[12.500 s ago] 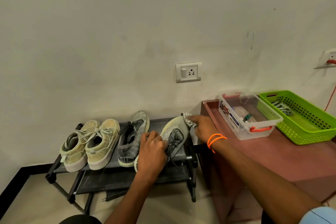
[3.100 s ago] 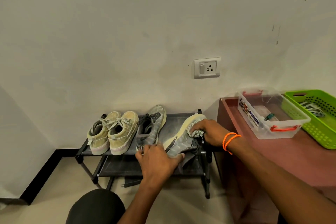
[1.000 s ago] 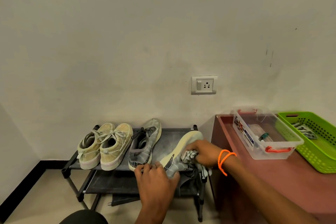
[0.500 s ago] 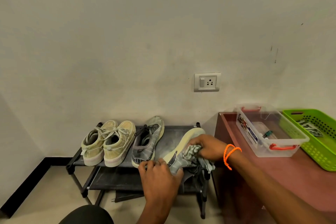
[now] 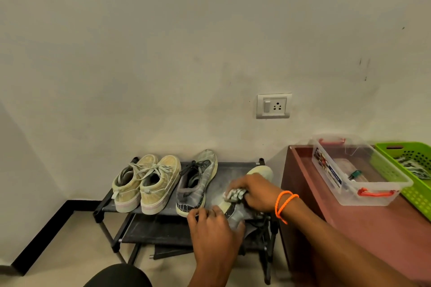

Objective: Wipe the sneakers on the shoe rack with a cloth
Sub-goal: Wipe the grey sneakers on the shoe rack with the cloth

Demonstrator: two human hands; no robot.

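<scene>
Shoe rack (image 5: 235, 165), top shelf, L to R: beige sneaker pair (image 5: 147, 182), upright grey sneaker (image 5: 198, 182), then 2nd grey sneaker (image 5: 238, 214) tipped on its side at R end. L hand (image 5: 214, 228) curled round its heel end. R hand (image 5: 256, 193) grips bunched cloth (image 5: 234, 194), pressed onto its sole edge; clear storage box (image 5: 359, 170) on cabinet to R.

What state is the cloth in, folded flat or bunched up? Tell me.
Bunched up. The cloth shows as a crumpled wad gripped in the right hand, pressed against the tilted grey sneaker.
</scene>
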